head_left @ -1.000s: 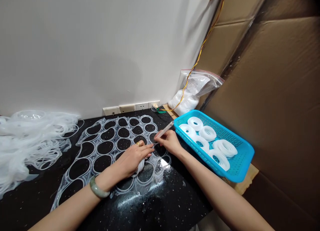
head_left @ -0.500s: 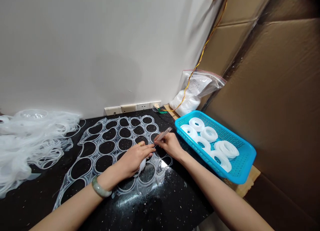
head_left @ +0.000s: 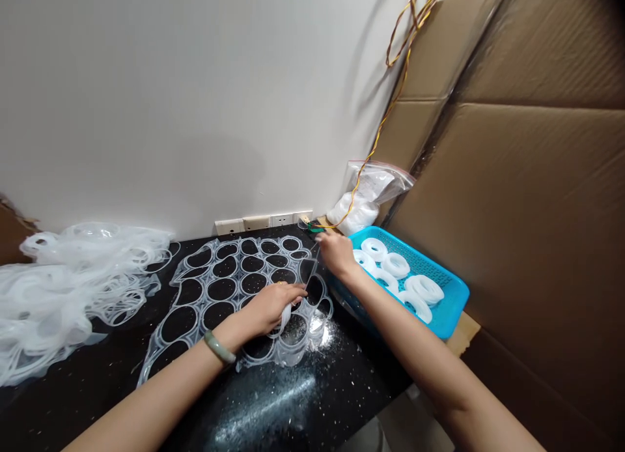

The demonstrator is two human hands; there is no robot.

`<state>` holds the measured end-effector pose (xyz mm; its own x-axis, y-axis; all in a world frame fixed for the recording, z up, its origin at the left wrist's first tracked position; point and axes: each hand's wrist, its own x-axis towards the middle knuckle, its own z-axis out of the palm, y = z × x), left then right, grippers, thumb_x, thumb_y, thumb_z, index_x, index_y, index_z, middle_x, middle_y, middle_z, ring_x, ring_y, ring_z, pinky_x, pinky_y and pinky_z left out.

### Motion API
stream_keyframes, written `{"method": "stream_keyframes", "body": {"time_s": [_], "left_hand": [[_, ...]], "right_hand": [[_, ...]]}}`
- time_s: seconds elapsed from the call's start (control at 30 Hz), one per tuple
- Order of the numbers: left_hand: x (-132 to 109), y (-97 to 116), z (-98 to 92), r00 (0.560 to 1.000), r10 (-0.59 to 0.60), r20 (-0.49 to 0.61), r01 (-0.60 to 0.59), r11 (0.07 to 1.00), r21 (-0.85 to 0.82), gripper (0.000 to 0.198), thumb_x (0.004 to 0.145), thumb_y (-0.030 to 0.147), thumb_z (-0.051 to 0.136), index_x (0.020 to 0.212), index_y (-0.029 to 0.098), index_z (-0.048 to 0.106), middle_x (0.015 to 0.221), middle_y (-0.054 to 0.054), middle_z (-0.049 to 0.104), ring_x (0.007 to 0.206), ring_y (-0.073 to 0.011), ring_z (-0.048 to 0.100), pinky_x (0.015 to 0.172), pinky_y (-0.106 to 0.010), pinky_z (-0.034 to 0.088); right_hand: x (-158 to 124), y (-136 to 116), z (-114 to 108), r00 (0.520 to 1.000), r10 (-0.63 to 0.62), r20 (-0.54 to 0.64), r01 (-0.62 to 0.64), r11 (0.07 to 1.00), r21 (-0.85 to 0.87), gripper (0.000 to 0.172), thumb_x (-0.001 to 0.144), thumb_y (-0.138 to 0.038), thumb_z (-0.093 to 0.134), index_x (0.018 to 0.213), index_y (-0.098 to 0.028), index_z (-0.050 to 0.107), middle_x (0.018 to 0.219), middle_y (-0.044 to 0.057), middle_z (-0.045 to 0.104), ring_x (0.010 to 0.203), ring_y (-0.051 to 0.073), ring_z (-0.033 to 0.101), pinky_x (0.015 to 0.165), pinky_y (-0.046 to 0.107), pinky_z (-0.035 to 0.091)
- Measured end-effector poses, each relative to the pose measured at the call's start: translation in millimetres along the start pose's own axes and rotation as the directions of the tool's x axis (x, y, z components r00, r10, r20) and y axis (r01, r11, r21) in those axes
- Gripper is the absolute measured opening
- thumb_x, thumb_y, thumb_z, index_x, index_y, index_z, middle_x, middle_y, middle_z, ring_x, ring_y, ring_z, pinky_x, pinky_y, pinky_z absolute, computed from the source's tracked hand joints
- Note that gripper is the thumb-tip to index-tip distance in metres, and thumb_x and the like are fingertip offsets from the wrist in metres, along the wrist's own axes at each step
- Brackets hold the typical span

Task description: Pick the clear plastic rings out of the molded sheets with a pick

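Observation:
A translucent rubbery sheet (head_left: 237, 289), patterned with rows of round rings and openings, lies on the black speckled tabletop (head_left: 273, 413). My left hand (head_left: 271, 309) presses on its right part, fingers together. Several white rings (head_left: 287, 316) are bunched under that palm. Up and to the right, my right hand (head_left: 336, 251) is closed, pinching upward. A thin translucent strip (head_left: 312, 269) stretches between its fingers and my left fingertips; where exactly it is gripped is blurred.
A blue perforated basket (head_left: 452, 309) at the right holds several bundles of white rings (head_left: 395, 265). A big heap of translucent sheets (head_left: 73, 302) covers the left side. Behind are a plastic bag (head_left: 356, 211), wall sockets (head_left: 256, 223), a yellow-brown cable (head_left: 375, 139) and cardboard (head_left: 527, 211).
My right hand has lifted up and away from the left, drawing the translucent strip taut between them. My left hand stays on the sheet. The camera view has shifted slightly.

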<state>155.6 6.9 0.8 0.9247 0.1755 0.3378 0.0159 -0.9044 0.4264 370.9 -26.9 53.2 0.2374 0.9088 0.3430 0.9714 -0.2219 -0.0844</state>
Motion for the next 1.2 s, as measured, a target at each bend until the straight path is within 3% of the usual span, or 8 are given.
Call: {"method": "stream_keyframes", "body": {"time_s": [0.17,0.27,0.37,0.5,0.7,0.93,1.2], "left_hand": [[-1.5,3.9,-1.1,0.999,-0.044,0.031,0.044,0.999,-0.007,0.031,0.102,0.025,0.037,0.118,0.021,0.063,0.128,-0.009,0.064,0.109,-0.0232,0.064,0.092,-0.036,0.048],[0.5,7.1,-5.5,0.999,-0.047,0.021,0.047,0.999,0.016,0.032,0.102,0.028,0.036,0.115,0.021,0.065,0.103,-0.008,0.071,0.093,-0.0219,0.065,0.082,-0.034,0.048],[7.5,3.6,-10.1,0.996,-0.06,-0.061,0.064,0.996,0.059,0.034,0.103,0.029,0.035,0.111,0.021,0.067,0.086,-0.006,0.068,0.083,-0.0214,0.06,0.08,-0.036,0.045],[17.8,-15.7,-10.3,0.987,-0.066,-0.143,0.074,0.996,0.051,0.032,0.102,0.029,0.037,0.108,0.019,0.066,0.103,-0.009,0.069,0.1,-0.0238,0.059,0.091,-0.04,0.045],[14.0,-37.0,-0.3,0.993,-0.07,-0.098,0.074,0.996,0.041,0.033,0.102,0.027,0.036,0.114,0.017,0.065,0.124,-0.013,0.064,0.118,-0.025,0.057,0.101,-0.041,0.046],[9.9,-37.5,3.5,0.993,-0.073,-0.091,0.076,0.996,0.037,0.033,0.101,0.026,0.037,0.118,0.017,0.064,0.128,-0.013,0.063,0.123,-0.0256,0.055,0.106,-0.044,0.044],[10.1,-38.3,3.4,0.992,-0.071,-0.109,0.074,0.997,0.022,0.032,0.101,0.025,0.038,0.117,0.018,0.065,0.125,-0.012,0.065,0.121,-0.0244,0.056,0.105,-0.043,0.045]], "right_hand": [[39.5,15.4,-31.5,0.948,0.267,-0.172,-0.273,0.962,-0.013,0.032,0.097,-0.018,0.04,0.101,-0.013,0.072,0.097,0.017,0.072,0.089,0.026,0.068,0.073,0.029,0.044],[44.6,15.9,-35.5,0.916,0.327,-0.231,-0.316,0.945,0.085,0.033,0.096,-0.021,0.041,0.098,-0.014,0.073,0.095,0.016,0.073,0.089,0.025,0.068,0.073,0.028,0.045],[37.8,6.7,-23.1,0.943,0.315,-0.108,-0.266,0.908,0.323,0.024,0.091,-0.023,0.052,0.093,-0.013,0.074,0.092,0.015,0.074,0.087,0.023,0.069,0.071,0.025,0.047],[23.9,-10.6,8.7,0.973,0.202,0.108,-0.227,0.788,0.572,0.014,0.079,-0.014,0.065,0.088,-0.014,0.075,0.083,0.01,0.075,0.071,0.018,0.07,0.063,0.021,0.048],[15.7,-20.2,46.4,0.959,0.121,0.258,-0.272,0.658,0.703,0.011,0.078,-0.014,0.067,0.085,-0.012,0.075,0.074,0.006,0.074,0.047,0.011,0.064,0.046,0.016,0.046],[11.2,-18.3,60.4,0.945,0.092,0.314,-0.309,0.568,0.763,0.008,0.076,-0.014,0.069,0.082,-0.011,0.075,0.068,0.004,0.073,0.044,0.009,0.061,0.043,0.015,0.044],[6.9,-16.6,60.2,0.951,0.073,0.3,-0.284,0.586,0.759,0.008,0.075,-0.014,0.07,0.08,-0.012,0.076,0.06,0.003,0.07,0.046,0.011,0.062,0.048,0.017,0.046]]}}
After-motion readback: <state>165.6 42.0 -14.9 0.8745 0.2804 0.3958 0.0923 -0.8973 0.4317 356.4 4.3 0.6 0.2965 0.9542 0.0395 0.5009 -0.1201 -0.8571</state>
